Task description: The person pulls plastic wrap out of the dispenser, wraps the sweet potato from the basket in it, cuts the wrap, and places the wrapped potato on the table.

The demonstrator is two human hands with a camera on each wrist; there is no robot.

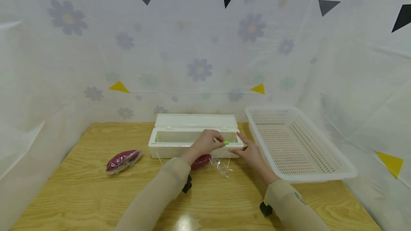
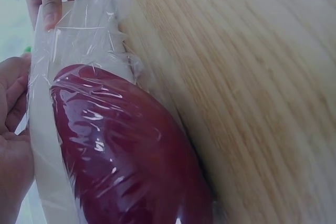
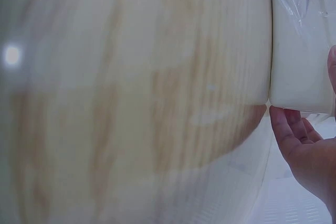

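A long white cling film dispenser (image 1: 196, 152) stands at the table's back with its lid (image 1: 196, 121) raised. My left hand (image 1: 207, 142) reaches over its front edge and pinches the small green slider (image 1: 226, 142) near the right end. My right hand (image 1: 252, 154) grips that end, thumb on the front face and fingers against the side (image 3: 310, 156). Clear film (image 2: 89, 40) hangs over the dispenser's front. A glossy dark red oval item (image 2: 126, 145) lies under the film before the dispenser, partly hidden by my left arm in the head view.
Another dark red oval item (image 1: 123, 161), wrapped in film, lies to the left on the wooden table (image 1: 80, 195). A white slotted plastic basket (image 1: 321, 175) stands at the right, close beside my right forearm. A patterned sheet (image 1: 199, 45) hangs behind the table.
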